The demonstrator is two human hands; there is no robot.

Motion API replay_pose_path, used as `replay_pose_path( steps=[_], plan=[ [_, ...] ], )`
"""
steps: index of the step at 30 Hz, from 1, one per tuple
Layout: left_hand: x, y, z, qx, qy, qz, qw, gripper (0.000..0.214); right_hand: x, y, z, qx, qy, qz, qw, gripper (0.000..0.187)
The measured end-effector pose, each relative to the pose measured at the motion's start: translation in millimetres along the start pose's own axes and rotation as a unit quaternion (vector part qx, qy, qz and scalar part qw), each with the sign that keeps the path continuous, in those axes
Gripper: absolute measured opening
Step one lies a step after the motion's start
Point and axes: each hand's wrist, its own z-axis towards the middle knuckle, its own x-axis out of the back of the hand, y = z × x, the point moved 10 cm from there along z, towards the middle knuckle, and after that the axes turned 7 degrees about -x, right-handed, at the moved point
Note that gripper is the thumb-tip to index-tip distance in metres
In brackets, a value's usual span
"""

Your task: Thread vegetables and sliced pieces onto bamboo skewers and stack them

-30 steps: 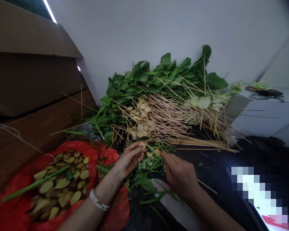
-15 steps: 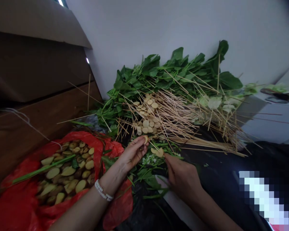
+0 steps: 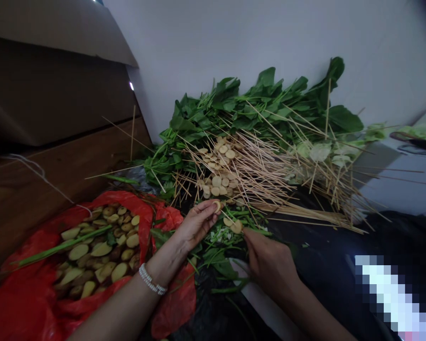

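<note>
Between the thumb and fingers of my left hand [image 3: 199, 222] is a potato slice [image 3: 217, 206], at the tip end of a thin wooden skewer [image 3: 226, 216]. My right hand [image 3: 268, 258] grips that skewer farther along, close behind potato slices [image 3: 236, 226] threaded on it. Just beyond my hands lies a pile of potato skewers [image 3: 218, 184], slices toward the left and bare sticks pointing right. Cut potatoes [image 3: 101, 251] fill an open red plastic bag [image 3: 17, 289] at my left, with a green stalk [image 3: 64, 245] across them.
Leafy greens [image 3: 206, 111] on sticks are heaped against the pale wall [image 3: 252, 38]. Loose bare skewers [image 3: 315, 218] lie right of the pile. Stems and chopped bits [image 3: 220, 255] litter the black plastic sheet [image 3: 294, 227]. A cardboard box [image 3: 57, 90] stands at the left.
The view has shifted slightly. Both hands keep nearly the same places and grips. The threaded slices have turned a little on the skewer.
</note>
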Motion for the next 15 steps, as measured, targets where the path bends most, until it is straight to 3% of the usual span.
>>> replay_pose_path(
  steps=[6, 15],
  plan=[
    [-1.4, 8.7, -0.3, -0.03, -0.01, 0.063, 0.997, 0.027, -6.3, 2.5, -0.8, -0.019, -0.028, 0.021, 0.999, 0.031],
    [-3.2, 5.2, -2.0, -0.05, -0.017, 0.101, 0.993, 0.031, -19.3, 7.5, -0.8, -0.039, -0.059, 0.034, 0.997, 0.029]
  ],
)
